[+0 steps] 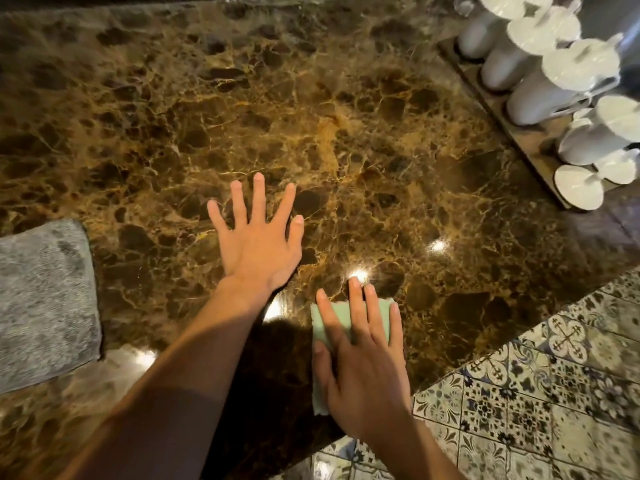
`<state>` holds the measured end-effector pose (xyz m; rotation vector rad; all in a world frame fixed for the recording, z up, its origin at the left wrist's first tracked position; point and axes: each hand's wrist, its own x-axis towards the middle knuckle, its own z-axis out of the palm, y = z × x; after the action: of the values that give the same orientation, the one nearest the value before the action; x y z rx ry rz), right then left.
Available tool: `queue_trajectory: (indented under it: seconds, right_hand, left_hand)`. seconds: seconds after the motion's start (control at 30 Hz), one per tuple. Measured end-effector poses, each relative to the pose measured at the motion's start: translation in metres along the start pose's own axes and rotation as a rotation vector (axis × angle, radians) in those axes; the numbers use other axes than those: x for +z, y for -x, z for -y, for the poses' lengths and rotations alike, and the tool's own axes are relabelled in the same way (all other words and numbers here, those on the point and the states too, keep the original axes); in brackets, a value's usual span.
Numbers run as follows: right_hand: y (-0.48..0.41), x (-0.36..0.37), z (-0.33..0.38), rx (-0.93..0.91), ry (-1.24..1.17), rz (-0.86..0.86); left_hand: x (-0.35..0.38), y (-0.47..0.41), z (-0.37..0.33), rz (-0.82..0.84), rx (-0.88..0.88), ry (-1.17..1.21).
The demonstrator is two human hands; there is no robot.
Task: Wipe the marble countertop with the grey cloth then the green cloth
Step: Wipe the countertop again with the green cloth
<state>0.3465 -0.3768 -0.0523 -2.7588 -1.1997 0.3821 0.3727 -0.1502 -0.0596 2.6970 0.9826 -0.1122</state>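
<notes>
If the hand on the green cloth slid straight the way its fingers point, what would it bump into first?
Probably nothing: ahead of the right hand on the green cloth lies bare marble countertop to the far edge.

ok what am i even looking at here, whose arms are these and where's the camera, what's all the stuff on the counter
There is no machine here. The one picture comes from a camera worn on a person's head, looking forward and down, so the two bare arms are the wearer's own.

The surface is a brown marble countertop. The left hand lies flat on it with fingers spread and holds nothing. The right hand presses flat on a folded green cloth near the counter's front edge, the way one does when wiping.

At the left edge lies a grey cloth, touched by no one. At the far right, white cups stand in a row on a wooden tray. The patterned tiles at lower right are the floor.
</notes>
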Motion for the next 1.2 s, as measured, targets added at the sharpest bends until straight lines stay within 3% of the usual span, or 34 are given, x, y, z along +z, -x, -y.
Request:
queue_trajectory:
  seconds: [0.5,0.63,0.9,1.1,1.2]
  right_hand:
    - [-0.312,-0.069,-0.059,0.130,0.010,-0.021]
    - [-0.347,-0.074,-0.070,0.148,0.026,-0.023]
    - [-0.296,-0.066,-0.067,0.143,0.042,-0.069]
    - [-0.142,-0.036,-0.057,0.102,0.024,-0.082]
    - [-0.051,-0.022,-0.047,0.064,0.011,-0.001]
  left_hand:
    - [0.005,0.001,0.001,-0.058,-0.021,-0.023]
    - [0.006,0.001,-0.002,-0.049,-0.027,-0.009]
    - [0.007,0.000,-0.002,-0.058,-0.027,-0.025]
    - [0.005,0.000,0.000,-0.050,-0.019,-0.015]
    - [0.004,0.000,-0.001,-0.040,-0.019,-0.016]
